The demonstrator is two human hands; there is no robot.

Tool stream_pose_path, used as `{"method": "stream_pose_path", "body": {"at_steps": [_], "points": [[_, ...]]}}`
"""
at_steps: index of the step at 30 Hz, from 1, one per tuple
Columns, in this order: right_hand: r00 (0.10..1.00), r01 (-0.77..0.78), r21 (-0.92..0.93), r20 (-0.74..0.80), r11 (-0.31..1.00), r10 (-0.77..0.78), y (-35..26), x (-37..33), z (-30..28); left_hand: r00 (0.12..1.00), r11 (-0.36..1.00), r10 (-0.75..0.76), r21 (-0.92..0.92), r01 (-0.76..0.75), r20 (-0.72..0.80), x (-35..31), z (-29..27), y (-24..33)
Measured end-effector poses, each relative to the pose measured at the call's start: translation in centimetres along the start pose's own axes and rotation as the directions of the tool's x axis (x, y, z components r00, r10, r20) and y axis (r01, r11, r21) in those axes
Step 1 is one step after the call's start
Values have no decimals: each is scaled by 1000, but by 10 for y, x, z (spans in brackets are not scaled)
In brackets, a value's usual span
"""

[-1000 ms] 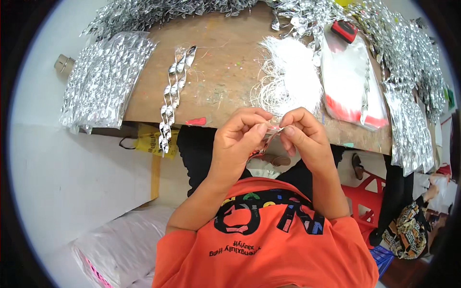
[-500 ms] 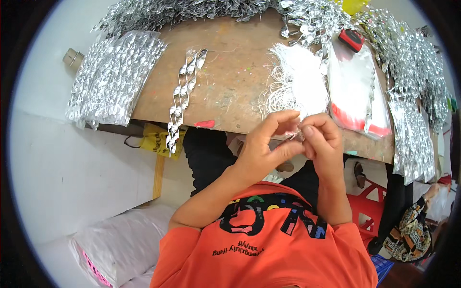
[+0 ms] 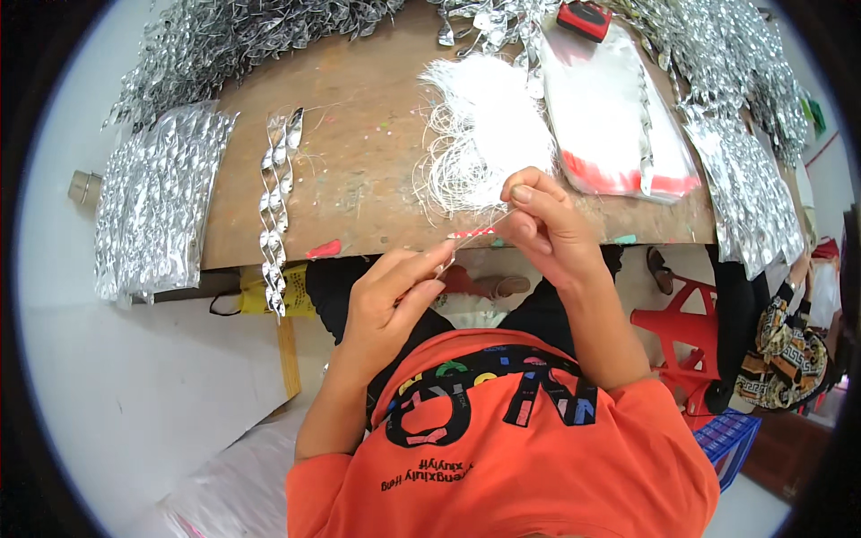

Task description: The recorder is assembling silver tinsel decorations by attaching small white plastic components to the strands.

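- L hand (image 3: pixel 395 291): fingers pinched on one end of a thin pale thread (image 3: pixel 495 222), w/ a small silvery bit at the tips; too small to say what exactly.
- R hand (image 3: pixel 552 224): thumb pressed to bent fingers, apparently gripping the other end of same; farther out than L.
- Thread: runs betw. the hands, raised, in line w/ near edge of table (image 3: pixel 377 161); looks fairly straight.
- Progress, my read: piece in hand unfinished, since thread looks mostly bare; any knot can't be made out.
- Done, prob.: twisted silver strips (image 3: pixel 275 215) laid out on table's left, near ends hanging over the edge; also a silver pack (image 3: pixel 161 197) left of them, flat & full.
- Not used up, by the look: white thread bundle (image 3: pixel 498 108), just beyond R hand, plenty there; clear bags (image 3: pixel 601 108) w/ red band to its right, seemingly unfilled, one thin silver strip (image 3: pixel 646 134) lying on top.
- Unclear if done or waiting: far silver heap (image 3: pixel 269 45), right silver heap (image 3: pixel 735 81), & right-hand pack (image 3: pixel 749 188) draped over the near edge.
- Misc.: red/black tool (image 3: pixel 585 20) at far end of bags; red scrap (image 3: pixel 324 248) at near edge, betw. strips & L hand.
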State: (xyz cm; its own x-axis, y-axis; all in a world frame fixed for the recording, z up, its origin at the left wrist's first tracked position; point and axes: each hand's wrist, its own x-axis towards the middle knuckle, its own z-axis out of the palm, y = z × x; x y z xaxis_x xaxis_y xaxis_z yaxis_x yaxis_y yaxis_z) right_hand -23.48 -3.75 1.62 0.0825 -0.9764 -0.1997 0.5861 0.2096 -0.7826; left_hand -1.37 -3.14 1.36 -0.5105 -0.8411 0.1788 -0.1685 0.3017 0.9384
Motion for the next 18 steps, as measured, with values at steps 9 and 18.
{"method": "stream_pose_path", "body": {"at_steps": [9, 18], "points": [[997, -55, 84, 52, 995, 51, 11, 6, -3, 978, 966, -210, -157, 207, -2, -32, -6, -18], [994, -53, 114, 104, 992, 42, 15, 7, -4, 970, 937, -233, -251, 242, 64, -41, -5, -25]]}}
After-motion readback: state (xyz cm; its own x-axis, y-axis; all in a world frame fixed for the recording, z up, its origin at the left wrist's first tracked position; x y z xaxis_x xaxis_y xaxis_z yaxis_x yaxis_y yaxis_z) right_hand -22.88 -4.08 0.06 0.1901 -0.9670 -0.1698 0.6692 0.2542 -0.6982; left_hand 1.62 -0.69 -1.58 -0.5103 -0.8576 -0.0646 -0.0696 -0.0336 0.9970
